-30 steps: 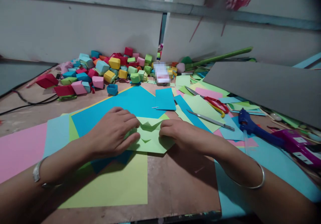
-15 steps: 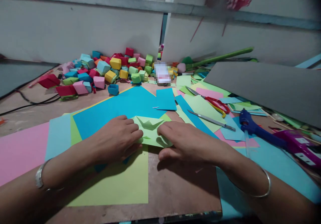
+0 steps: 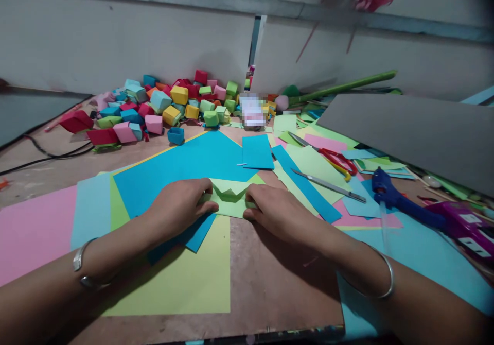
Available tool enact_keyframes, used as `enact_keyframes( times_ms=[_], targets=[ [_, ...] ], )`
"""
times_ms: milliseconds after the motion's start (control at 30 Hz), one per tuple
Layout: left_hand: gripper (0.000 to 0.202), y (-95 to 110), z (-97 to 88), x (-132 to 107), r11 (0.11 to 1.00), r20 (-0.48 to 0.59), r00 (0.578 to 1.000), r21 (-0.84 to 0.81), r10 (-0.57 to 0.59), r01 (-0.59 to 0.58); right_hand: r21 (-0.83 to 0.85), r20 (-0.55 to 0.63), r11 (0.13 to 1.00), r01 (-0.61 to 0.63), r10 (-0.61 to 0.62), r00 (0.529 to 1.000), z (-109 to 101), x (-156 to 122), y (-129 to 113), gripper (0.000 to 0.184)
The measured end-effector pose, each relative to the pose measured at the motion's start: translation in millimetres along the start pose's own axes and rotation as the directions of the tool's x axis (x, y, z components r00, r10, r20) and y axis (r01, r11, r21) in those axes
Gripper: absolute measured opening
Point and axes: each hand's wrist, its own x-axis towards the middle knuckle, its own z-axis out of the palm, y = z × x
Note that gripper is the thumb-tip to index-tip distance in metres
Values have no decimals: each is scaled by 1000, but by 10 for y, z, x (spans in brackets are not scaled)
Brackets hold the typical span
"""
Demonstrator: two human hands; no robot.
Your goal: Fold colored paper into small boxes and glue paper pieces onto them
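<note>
A light green paper piece (image 3: 230, 196), partly folded, lies on the large blue sheet (image 3: 185, 167) in front of me. My left hand (image 3: 181, 206) has its fingers curled and pressed onto the piece's left end. My right hand (image 3: 275, 211) pinches and presses its right end. Both wrists wear silver bangles. The near half of the green piece is folded up under my fingers.
A pile of coloured folded paper cubes (image 3: 170, 105) lies at the back left. Red-handled scissors (image 3: 334, 159), a metal blade (image 3: 328, 185), a blue glue gun (image 3: 401, 201) and a grey board (image 3: 417, 134) are on the right. Pink (image 3: 34, 226) and yellow-green sheets (image 3: 185, 278) lie near me.
The green piece has been folded smaller: its near flap went up and away from me. Both hands moved slightly farther from me and closed in on its two ends.
</note>
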Motion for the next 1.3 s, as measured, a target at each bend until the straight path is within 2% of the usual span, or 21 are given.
enact_keyframes(
  times_ms=[67,167,233,267,367,467,567,733,867,1000,1100,1133,1200,1300],
  targets=[
    [19,4,-7,2,1000,4,1000,-2,-18,18,-49,-47,998,48,-51,998,35,-13,-23,8],
    [20,4,0,8,999,13,999,0,-32,32,-248,-101,935,255,-287,953,90,-60,-79,16],
    [20,-2,8,12,999,18,999,1,-41,41,-350,-73,866,358,-406,911,118,-126,-120,22],
    [20,-5,10,14,999,22,999,0,-46,46,-374,-49,850,371,-418,907,126,-172,-141,21],
    [20,-4,8,19,998,47,997,-3,-60,61,-454,42,819,351,-374,926,129,-342,-216,18],
    [22,-7,-18,28,997,86,993,-3,-81,82,-530,135,795,295,-264,955,119,-489,-300,16],
    [28,-70,-68,44,992,126,984,26,-126,124,-570,166,785,243,-180,970,107,-547,-359,17],
    [41,-352,-158,71,978,203,958,95,-200,184,-553,212,788,269,-180,961,61,-512,-366,19],
    [42,-551,-245,78,973,240,945,119,-221,197,-529,220,798,290,-201,955,42,-499,-339,15],
    [29,-511,-381,42,966,194,953,161,-232,203,-527,164,800,286,-234,958,87,-515,-312,12],
    [16,-271,-415,-51,985,97,988,140,-117,102,-537,140,794,286,-250,958,135,-518,-290,12],
    [19,-165,-395,-91,994,53,999,105,-2,-4,-541,135,790,288,-257,957,147,-515,-282,12],
    [24,52,-312,-161,980,28,984,90,175,-177,-547,131,782,298,-272,953,163,-501,-265,10],
    [26,312,-139,-207,933,25,953,201,300,-299,-530,130,790,310,-286,949,161,-470,-242,6]
  ],
)
